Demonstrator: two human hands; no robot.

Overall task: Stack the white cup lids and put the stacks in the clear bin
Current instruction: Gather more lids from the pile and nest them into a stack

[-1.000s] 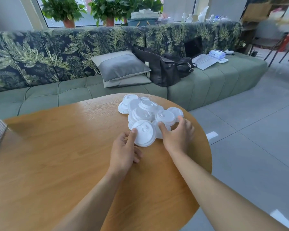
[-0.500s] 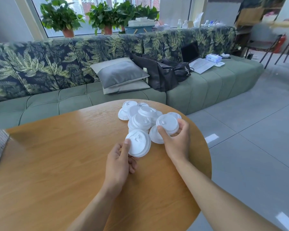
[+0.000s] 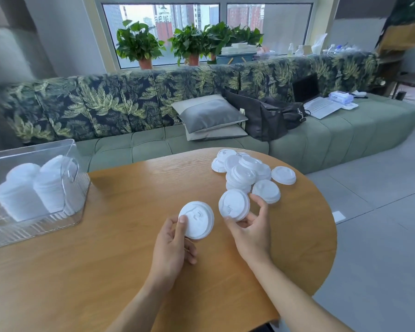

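Observation:
My left hand [image 3: 171,248] holds one white cup lid [image 3: 198,219] above the wooden table [image 3: 120,248], thumb on its top. My right hand [image 3: 252,232] holds a second white lid [image 3: 234,204], tilted toward me, just right of the first. The two lids are a small gap apart. A loose pile of white lids [image 3: 246,172] lies on the table beyond my right hand, with single lids [image 3: 283,174] at its right edge. The clear bin [image 3: 34,226] stands at the table's left and holds several stacks of lids [image 3: 22,195].
A green sofa [image 3: 321,140] with leaf-print back runs behind the table, carrying grey cushions, a black bag and a laptop. Potted plants line the window sill. The table's curved right edge drops to a grey tiled floor [image 3: 381,212].
Both hands have lifted a lid each off the pile and drawn back toward me. The view has swung left, bringing the clear bin into sight.

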